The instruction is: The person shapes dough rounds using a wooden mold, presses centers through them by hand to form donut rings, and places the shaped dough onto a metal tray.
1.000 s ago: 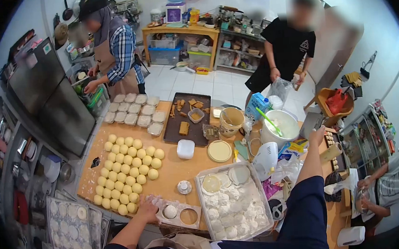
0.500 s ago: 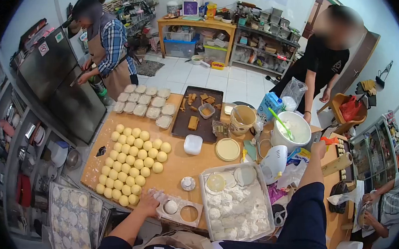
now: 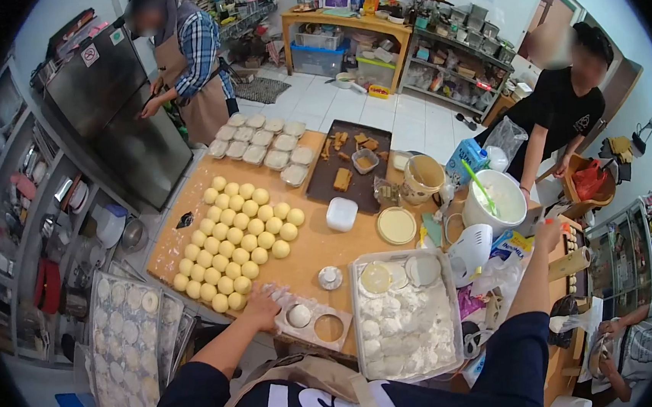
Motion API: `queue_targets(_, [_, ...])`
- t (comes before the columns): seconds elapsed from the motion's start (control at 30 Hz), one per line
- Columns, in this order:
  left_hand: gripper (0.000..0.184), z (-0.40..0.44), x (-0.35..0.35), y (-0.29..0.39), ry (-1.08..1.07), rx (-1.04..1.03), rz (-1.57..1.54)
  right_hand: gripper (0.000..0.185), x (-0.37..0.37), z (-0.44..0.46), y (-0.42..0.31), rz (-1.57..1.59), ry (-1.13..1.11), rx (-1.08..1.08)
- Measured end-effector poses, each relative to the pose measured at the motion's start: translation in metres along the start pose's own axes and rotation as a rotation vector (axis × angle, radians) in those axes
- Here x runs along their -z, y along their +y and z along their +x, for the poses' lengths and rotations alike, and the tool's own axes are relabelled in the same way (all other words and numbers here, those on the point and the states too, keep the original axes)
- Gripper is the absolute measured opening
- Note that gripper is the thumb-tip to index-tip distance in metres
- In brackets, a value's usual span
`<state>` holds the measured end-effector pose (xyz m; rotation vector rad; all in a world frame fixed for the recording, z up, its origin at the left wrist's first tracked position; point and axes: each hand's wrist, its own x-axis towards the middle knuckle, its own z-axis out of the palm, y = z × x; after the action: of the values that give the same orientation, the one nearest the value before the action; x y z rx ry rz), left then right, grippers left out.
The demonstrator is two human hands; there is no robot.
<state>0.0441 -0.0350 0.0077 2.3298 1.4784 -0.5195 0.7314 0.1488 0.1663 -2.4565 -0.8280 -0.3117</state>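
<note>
In the head view, the white floured tray (image 3: 357, 320) lies at the table's (image 3: 314, 243) near edge, filled with powdery dough rounds, with a yellowish disc (image 3: 375, 278) and a grey disc (image 3: 423, 270) near its far end. Just left of the tray is a pale two-hole board (image 3: 310, 333); a white ball (image 3: 299, 316) sits in the hole farther from the tray. The left hand (image 3: 260, 309) is at the board's far-left end, fingers stretched towards it; whether they pinch it I cannot tell. The right hand (image 3: 549, 233) is well out to the tray's right, arm extended, beside something orange; what it holds, if anything, cannot be made out.

Farther left of the tray and beyond it spread many pale yellow dough balls (image 3: 228, 252), and behind these stand rows of lidded tubs (image 3: 262, 138). Beyond the tray lie a round cream lid (image 3: 397, 226), a white square tub (image 3: 341, 214) and, farther back, a dark baking tray (image 3: 323, 188) with brown pieces. Right of the floured tray, a white mixer (image 3: 471, 253) stands near a white bucket (image 3: 488, 225) with a green spatula (image 3: 484, 193) in it. A person in black (image 3: 557, 128) stands past the bucket.
</note>
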Motion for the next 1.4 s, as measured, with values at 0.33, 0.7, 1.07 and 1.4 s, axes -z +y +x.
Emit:
queue_targets(0.33, [0.101, 0.006, -0.019, -0.016, 0.139, -0.079, -0.087, 0.024, 0.039, -0.328, -0.13, 0.619, -0.744, 0.785])
queue_targets(0.7, [0.104, 0.005, -0.009, -0.031, 0.106, -0.243, -0.045, 0.035, -0.074, -0.516, -0.134, 0.115, -0.618, 0.959])
queue_targets(1.07, [0.098, 0.008, -0.011, -0.037, 0.161, -0.351, -0.136, 0.038, 0.006, -0.54, -0.134, 0.153, -0.979, 0.818])
queue_targets(1.4, [0.1, 0.005, -0.009, -0.04, 0.162, -0.313, -0.192, 0.033, 0.022, -0.58, -0.127, 0.082, -0.929, 0.914])
